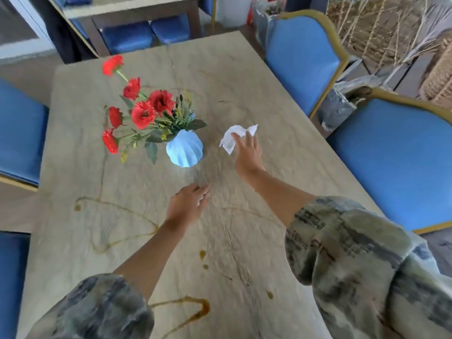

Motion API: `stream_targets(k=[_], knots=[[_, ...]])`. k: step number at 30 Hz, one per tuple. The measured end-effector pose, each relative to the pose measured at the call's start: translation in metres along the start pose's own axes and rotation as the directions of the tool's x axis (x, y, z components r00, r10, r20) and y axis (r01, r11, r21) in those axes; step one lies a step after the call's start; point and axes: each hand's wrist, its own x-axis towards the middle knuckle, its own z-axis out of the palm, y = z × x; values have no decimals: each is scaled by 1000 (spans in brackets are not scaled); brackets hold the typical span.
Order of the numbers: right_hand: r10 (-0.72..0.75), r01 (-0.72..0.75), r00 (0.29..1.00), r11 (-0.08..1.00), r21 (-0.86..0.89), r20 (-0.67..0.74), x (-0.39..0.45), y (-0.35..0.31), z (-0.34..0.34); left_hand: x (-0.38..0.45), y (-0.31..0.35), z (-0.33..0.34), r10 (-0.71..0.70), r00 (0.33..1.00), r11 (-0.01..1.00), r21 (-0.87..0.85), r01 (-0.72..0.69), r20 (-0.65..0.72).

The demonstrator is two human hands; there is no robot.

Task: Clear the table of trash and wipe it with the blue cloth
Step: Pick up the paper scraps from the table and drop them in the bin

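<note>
A pale stone-patterned rectangular table (256, 77) is carrying brown liquid trails (117, 231) and drips toward six and eight o'clock. A ribbed light-blue ceramic vase (184, 149) of red flowers (144, 111) is standing near centre. At its three o'clock a crumpled white paper tissue (231, 138) is lying, with the right hand (248, 152) spread and its fingertips touching it. The left hand (187, 204) is hovering relaxed at six o'clock. Blue gold-trimmed upholstered chairs (300, 59) are ringing the table.
</note>
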Motion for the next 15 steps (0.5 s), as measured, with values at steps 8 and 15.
stream_targets(k=[8,15], knots=[[163,-170,975,985,35,150,71,-3,25,19,-30,13,54,994,998,-17,-56,-100],[31,-34,990,999,24,134,41,4,32,16,-23,8,45,997,998,-49,-48,-70]])
